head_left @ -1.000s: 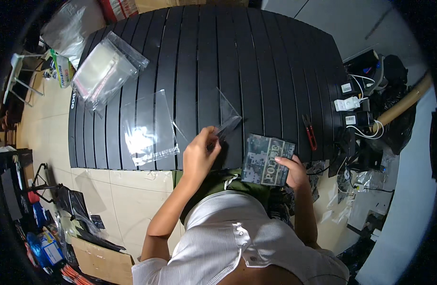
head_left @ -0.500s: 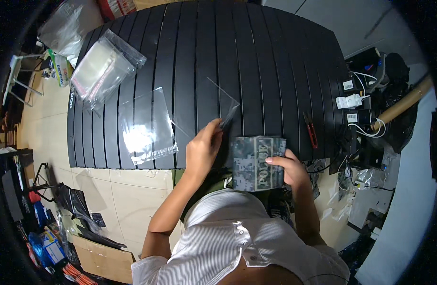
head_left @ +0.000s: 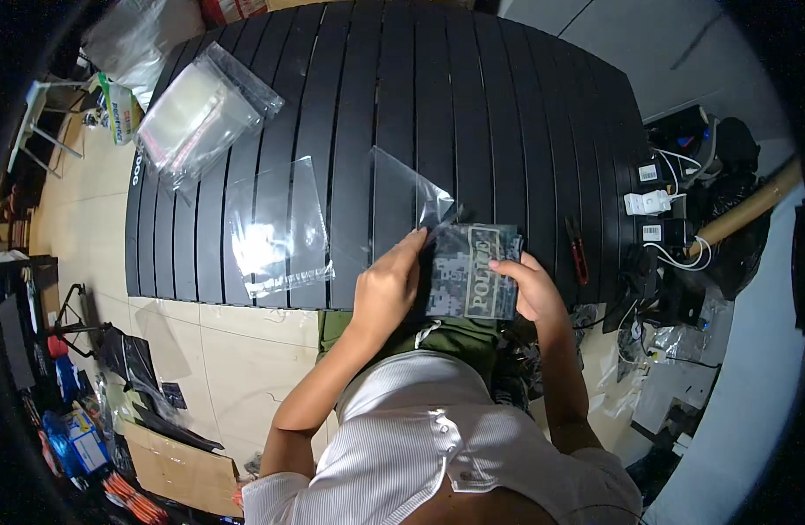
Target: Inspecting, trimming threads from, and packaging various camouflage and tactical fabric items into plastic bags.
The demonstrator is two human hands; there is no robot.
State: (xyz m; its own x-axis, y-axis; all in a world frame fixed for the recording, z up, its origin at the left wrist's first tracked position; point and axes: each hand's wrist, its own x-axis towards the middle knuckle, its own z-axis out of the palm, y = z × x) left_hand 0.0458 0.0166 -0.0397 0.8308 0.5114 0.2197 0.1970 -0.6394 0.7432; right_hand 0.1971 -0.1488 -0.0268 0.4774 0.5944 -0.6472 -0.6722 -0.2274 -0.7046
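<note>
In my right hand [head_left: 537, 287] is a flat, rectangular piece with a digital camouflage pattern [head_left: 449, 278] and a printed, framed band down one side. My thumb lies on its face and the fingers are behind it. My left hand [head_left: 386, 287] pinches the open end of a clear plastic bag [head_left: 400, 188], which spreads away over the black slatted table [head_left: 358, 79]. The piece's far left corner is at the bag's edge; whether it is inside, I cannot tell. Left of this hand another clear bag [head_left: 284, 232] lies flat.
A stack of clear bags [head_left: 201, 118] lies at the table's far left. Red-handled pliers or snips [head_left: 578, 254] are on the right. White adapters and cables [head_left: 647, 203] sit by the right edge. A cardboard piece [head_left: 179, 468] is on the floor at lower left.
The camouflage piece has moved away from my body and slightly left, up to the bag's open end. My left hand has shifted right with the bag, which is spread wider.
</note>
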